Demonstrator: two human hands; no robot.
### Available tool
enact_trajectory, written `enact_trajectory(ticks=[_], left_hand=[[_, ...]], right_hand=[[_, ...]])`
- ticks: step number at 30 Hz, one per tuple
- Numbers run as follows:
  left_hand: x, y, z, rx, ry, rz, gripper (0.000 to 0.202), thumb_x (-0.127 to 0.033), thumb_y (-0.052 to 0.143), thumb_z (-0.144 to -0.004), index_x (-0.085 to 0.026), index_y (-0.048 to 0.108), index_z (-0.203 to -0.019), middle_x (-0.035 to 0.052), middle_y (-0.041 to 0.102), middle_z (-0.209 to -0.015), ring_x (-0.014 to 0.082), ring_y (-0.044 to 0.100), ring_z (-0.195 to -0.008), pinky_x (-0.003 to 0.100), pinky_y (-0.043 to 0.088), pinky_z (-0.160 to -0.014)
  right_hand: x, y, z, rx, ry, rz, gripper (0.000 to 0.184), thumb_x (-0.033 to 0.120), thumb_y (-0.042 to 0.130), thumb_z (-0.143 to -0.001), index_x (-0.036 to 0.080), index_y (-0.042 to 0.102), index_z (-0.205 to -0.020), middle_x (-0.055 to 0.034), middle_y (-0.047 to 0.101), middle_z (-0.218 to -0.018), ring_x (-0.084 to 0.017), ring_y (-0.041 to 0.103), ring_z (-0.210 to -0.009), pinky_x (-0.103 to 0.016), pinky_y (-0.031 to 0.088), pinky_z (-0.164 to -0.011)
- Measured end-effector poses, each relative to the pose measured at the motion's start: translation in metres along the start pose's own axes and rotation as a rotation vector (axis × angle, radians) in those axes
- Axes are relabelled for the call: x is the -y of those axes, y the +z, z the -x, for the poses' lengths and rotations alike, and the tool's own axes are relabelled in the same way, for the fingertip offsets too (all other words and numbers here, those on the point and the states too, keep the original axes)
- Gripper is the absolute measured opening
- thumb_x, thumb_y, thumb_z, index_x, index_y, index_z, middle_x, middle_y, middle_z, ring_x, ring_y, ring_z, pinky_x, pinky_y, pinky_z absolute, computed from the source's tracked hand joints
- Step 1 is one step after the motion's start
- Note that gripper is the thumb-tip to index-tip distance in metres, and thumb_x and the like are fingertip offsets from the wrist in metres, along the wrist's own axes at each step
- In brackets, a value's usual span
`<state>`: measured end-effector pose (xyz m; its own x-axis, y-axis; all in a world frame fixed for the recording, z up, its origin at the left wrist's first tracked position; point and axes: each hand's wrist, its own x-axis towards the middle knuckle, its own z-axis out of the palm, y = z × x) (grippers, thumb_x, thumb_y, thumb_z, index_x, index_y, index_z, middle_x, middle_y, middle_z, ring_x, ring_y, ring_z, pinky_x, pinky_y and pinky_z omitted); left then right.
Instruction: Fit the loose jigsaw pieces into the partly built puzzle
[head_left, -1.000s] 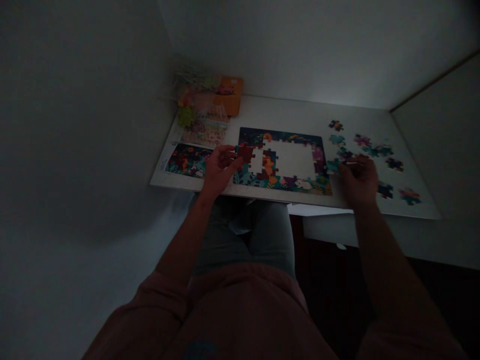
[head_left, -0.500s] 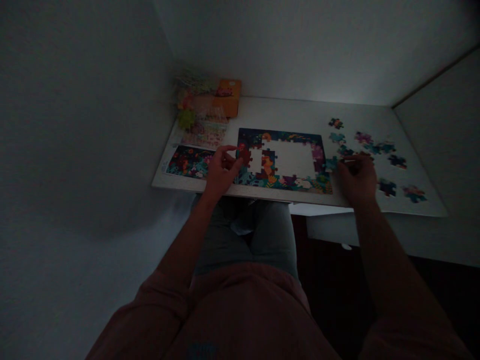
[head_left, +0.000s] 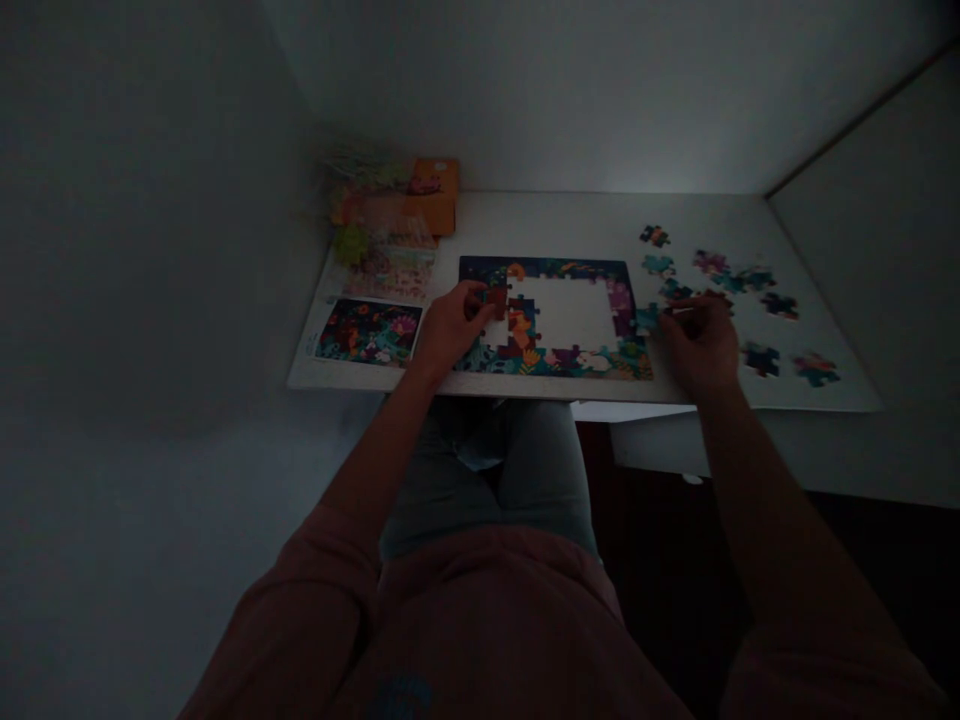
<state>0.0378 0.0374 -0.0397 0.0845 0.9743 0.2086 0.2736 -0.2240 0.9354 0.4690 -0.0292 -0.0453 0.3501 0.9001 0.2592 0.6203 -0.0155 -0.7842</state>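
My left hand (head_left: 450,330) sits at the left side of a jungle-patterned jigsaw puzzle (head_left: 555,268), its fingers pressing a dark red piece (head_left: 496,300) at the inner edge of the assembled part. The puzzle's border is mostly assembled around a white, unfilled middle. My right hand (head_left: 697,340) is pinched around a small pale-edged item, probably a jigsaw piece, though the dim light blurs it. It is next to a teal loose piece (head_left: 646,318), among several scattered pieces (head_left: 761,360) on the right.
A picture card (head_left: 367,332) of the jungle scene lies left of the puzzle. Behind it are clear plastic bags (head_left: 390,268) and an orange box (head_left: 433,195). The white table (head_left: 570,215) stands between walls, and its front edge runs above my lap.
My left hand has come down onto the puzzle, with the red piece now against the assembled part. My right hand has barely moved. The whole view has shifted slightly left.
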Motion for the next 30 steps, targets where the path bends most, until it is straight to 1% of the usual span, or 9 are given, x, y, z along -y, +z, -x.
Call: enact_trajectory(ticks=[3, 5, 7, 11, 15, 18, 21, 26, 30], left_hand=[[-0.001, 0.002, 0.001, -0.040, 0.051, -0.095, 0.037, -0.061, 0.106, -0.087, -0.037, 0.086, -0.106, 0.0055, 0.079, -0.105, 0.0341, 0.068, -0.099, 0.058, 0.057, -0.108], [-0.002, 0.002, 0.003, -0.077, 0.086, -0.138, 0.041, -0.063, 0.107, -0.086, -0.034, 0.087, -0.106, 0.0096, 0.076, -0.121, 0.0344, 0.068, -0.105, 0.057, 0.058, -0.111], [-0.003, 0.003, 0.005, -0.086, 0.096, -0.135, 0.043, -0.066, 0.107, -0.086, -0.033, 0.089, -0.108, 0.0110, 0.072, -0.129, 0.0344, 0.068, -0.107, 0.056, 0.058, -0.112], [-0.008, 0.003, 0.005, -0.054, 0.059, -0.033, 0.038, -0.066, 0.106, -0.085, -0.036, 0.092, -0.104, 0.0091, 0.068, -0.113, 0.0366, 0.064, -0.110, 0.056, 0.055, -0.114], [-0.017, 0.002, 0.006, -0.024, 0.050, -0.013, 0.036, -0.066, 0.107, -0.083, -0.038, 0.093, -0.102, 0.0085, 0.064, -0.105, 0.0386, 0.063, -0.112, 0.057, 0.055, -0.113], [-0.020, 0.000, 0.007, 0.014, 0.081, -0.082, 0.044, -0.069, 0.109, -0.079, -0.039, 0.095, -0.108, 0.0095, 0.068, -0.114, 0.0401, 0.062, -0.115, 0.060, 0.053, -0.119], [-0.018, 0.000, 0.007, 0.027, 0.090, -0.121, 0.045, -0.072, 0.106, -0.084, -0.038, 0.096, -0.113, 0.0115, 0.068, -0.122, 0.0409, 0.064, -0.117, 0.062, 0.052, -0.121], [-0.012, 0.000, 0.007, 0.030, 0.088, -0.181, 0.044, -0.075, 0.097, -0.093, -0.036, 0.095, -0.112, 0.0145, 0.068, -0.132, 0.0430, 0.065, -0.122, 0.065, 0.053, -0.123], [-0.011, -0.001, 0.007, 0.038, 0.088, -0.183, 0.044, -0.074, 0.097, -0.092, -0.035, 0.094, -0.112, 0.0145, 0.070, -0.136, 0.0440, 0.065, -0.126, 0.067, 0.052, -0.127]], right_hand=[[0.003, 0.001, 0.002, -0.070, 0.017, 0.015, 0.032, 0.042, 0.082, -0.085, 0.031, 0.068, -0.112, -0.0016, 0.078, -0.098, -0.027, 0.074, -0.094, -0.046, 0.061, -0.097], [0.003, 0.001, 0.003, -0.056, 0.009, 0.014, 0.032, 0.041, 0.082, -0.087, 0.031, 0.069, -0.114, -0.0020, 0.078, -0.100, -0.026, 0.073, -0.092, -0.045, 0.061, -0.096], [0.000, 0.001, 0.003, -0.047, -0.010, 0.010, 0.033, 0.042, 0.083, -0.088, 0.030, 0.070, -0.116, -0.0018, 0.078, -0.100, -0.025, 0.071, -0.090, -0.045, 0.060, -0.095], [-0.008, 0.001, 0.000, -0.039, -0.047, -0.001, 0.034, 0.043, 0.083, -0.088, 0.030, 0.071, -0.117, -0.0007, 0.076, -0.099, -0.024, 0.068, -0.085, -0.047, 0.058, -0.095], [-0.006, 0.001, 0.000, -0.035, -0.008, 0.017, 0.031, 0.040, 0.082, -0.090, 0.031, 0.070, -0.116, 0.0001, 0.075, -0.097, -0.024, 0.067, -0.084, -0.045, 0.059, -0.094], [-0.001, 0.001, 0.002, -0.043, 0.000, 0.023, 0.030, 0.038, 0.083, -0.090, 0.030, 0.070, -0.117, 0.0000, 0.077, -0.098, -0.024, 0.068, -0.085, -0.044, 0.059, -0.094], [0.000, 0.001, 0.002, -0.041, 0.006, 0.011, 0.031, 0.037, 0.084, -0.090, 0.029, 0.071, -0.118, 0.0003, 0.077, -0.098, -0.023, 0.068, -0.084, -0.043, 0.060, -0.094], [-0.004, 0.000, 0.001, -0.039, -0.006, 0.018, 0.031, 0.037, 0.085, -0.091, 0.030, 0.071, -0.118, 0.0000, 0.078, -0.100, -0.024, 0.070, -0.087, -0.043, 0.060, -0.094], [-0.003, 0.000, 0.002, -0.049, -0.016, 0.018, 0.032, 0.038, 0.085, -0.091, 0.029, 0.071, -0.118, -0.0024, 0.079, -0.101, -0.026, 0.072, -0.090, -0.043, 0.058, -0.091]])
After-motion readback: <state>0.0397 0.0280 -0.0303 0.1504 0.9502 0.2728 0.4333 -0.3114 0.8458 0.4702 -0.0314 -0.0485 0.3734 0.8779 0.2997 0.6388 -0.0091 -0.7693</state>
